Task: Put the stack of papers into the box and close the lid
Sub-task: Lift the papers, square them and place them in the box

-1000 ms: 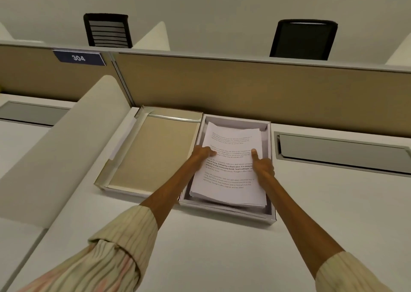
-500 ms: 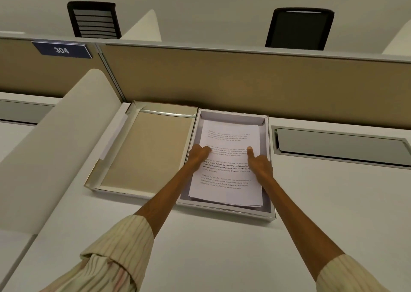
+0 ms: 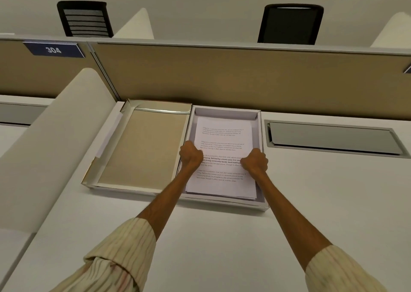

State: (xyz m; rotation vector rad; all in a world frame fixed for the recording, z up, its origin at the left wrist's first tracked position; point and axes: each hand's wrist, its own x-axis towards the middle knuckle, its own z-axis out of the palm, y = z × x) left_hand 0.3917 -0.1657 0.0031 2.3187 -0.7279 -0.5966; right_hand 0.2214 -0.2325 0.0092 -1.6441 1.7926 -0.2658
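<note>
The stack of papers (image 3: 223, 134), white sheets with printed text, lies flat inside the shallow white box (image 3: 222, 204) on the desk. The box's lid (image 3: 142, 149), tan on its inside, lies open flat to the left, joined along the box's left wall. My left hand (image 3: 190, 157) is curled into a fist over the stack's left edge. My right hand (image 3: 254, 161) is a fist at the stack's right edge, by the box's right wall. Whether any fingers grip the sheets is hidden.
The box sits against a tan partition (image 3: 222, 76) at the desk's back. A grey cable hatch (image 3: 333, 138) lies right of the box. A curved white divider (image 3: 55, 136) rises on the left. Two black chairs (image 3: 291, 23) stand beyond the partition. White desk (image 3: 200, 247) spreads in front.
The stack has settled from tilted to flat in the box. Both hands slid outward from the top of the sheets to the stack's side edges and curled into fists.
</note>
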